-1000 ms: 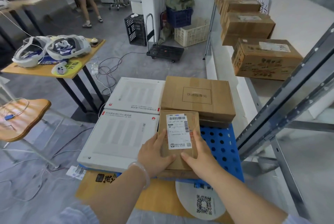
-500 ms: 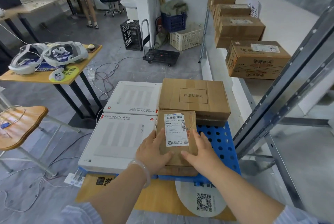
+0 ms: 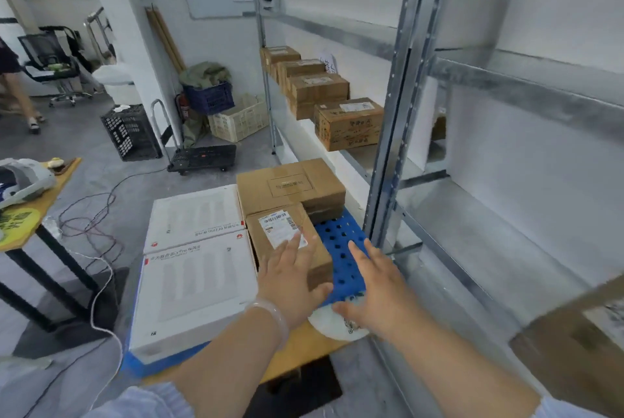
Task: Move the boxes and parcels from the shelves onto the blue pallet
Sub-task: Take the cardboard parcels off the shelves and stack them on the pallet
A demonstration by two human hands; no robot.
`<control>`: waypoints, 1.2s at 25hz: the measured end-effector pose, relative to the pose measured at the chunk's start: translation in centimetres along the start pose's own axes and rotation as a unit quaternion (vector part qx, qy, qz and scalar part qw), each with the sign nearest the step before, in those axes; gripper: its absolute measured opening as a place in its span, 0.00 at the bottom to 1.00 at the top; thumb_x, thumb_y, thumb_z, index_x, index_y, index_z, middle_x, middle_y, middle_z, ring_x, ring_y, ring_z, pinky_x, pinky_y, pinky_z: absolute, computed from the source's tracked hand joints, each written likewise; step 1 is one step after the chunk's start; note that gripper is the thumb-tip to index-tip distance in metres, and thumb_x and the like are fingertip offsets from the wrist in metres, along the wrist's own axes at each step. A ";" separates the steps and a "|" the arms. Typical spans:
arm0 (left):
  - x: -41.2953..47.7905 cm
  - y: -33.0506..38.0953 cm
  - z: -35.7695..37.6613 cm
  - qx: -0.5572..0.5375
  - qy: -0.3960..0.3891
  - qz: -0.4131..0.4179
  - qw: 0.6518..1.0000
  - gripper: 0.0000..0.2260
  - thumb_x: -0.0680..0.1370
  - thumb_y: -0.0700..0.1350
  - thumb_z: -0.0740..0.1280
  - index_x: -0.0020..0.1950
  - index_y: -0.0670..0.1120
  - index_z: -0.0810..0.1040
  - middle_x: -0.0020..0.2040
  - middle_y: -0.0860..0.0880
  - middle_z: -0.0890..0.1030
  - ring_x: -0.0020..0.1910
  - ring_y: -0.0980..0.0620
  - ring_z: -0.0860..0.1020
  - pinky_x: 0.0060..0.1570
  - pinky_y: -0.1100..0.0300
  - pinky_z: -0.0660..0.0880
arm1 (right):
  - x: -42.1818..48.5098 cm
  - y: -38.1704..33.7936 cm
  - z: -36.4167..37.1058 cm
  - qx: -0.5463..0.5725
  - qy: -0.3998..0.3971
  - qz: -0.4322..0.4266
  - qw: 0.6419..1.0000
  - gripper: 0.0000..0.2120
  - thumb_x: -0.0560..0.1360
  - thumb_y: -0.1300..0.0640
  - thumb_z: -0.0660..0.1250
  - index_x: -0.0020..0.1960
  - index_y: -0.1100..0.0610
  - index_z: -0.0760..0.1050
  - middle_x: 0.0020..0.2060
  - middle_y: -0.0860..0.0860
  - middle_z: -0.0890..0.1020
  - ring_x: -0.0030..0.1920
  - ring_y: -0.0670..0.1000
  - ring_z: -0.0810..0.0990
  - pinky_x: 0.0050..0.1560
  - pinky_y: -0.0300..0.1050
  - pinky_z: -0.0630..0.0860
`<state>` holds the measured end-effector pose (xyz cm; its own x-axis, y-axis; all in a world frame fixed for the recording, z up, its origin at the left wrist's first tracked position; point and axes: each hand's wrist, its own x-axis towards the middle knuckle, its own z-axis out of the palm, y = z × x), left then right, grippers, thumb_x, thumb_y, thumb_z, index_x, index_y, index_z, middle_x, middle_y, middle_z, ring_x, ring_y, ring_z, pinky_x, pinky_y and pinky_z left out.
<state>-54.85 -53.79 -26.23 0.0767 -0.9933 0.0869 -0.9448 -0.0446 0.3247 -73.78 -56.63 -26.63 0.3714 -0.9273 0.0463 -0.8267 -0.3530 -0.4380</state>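
Note:
The blue pallet [image 3: 341,249] lies on the floor beside the metal shelf. On it rest two flat white boxes [image 3: 196,282], a wide brown carton [image 3: 290,184] and a small brown parcel [image 3: 287,242] with a barcode label. My left hand [image 3: 290,279] hovers open just over the near end of that parcel, fingers spread. My right hand [image 3: 378,289] is open above the bare blue corner, holding nothing. Several brown cartons [image 3: 349,122] stand in a row on the shelf at the back. Another brown box [image 3: 574,343] shows at the lower right edge.
Steel shelf uprights [image 3: 395,134] rise right of the pallet. A wooden table [image 3: 30,211] with headsets stands left, cables on the floor. A black trolley [image 3: 202,157], a black crate [image 3: 128,130] and a white crate [image 3: 239,119] sit behind. A person walks far left.
Both hands have let go of the small labelled parcel, which now rests on the pallet, and have opened. My view has swung right toward the shelf.

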 end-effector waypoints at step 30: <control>-46.3 45.9 5.4 -0.101 -0.154 0.539 0.822 0.37 0.73 0.67 0.58 0.76 0.64 0.42 0.79 0.52 0.48 0.77 0.49 0.48 0.73 0.44 0.47 | -72.5 6.8 -14.5 -0.138 0.281 0.497 0.809 0.49 0.67 0.29 0.64 0.77 0.41 0.38 0.78 0.47 0.44 0.77 0.51 0.43 0.76 0.51 0.44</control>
<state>-103.48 -10.41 -20.42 -0.8841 -0.4246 0.1950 -0.3353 0.8672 0.3681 -112.44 6.36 -19.93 -0.7226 -0.6522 0.2290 -0.6900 0.6603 -0.2965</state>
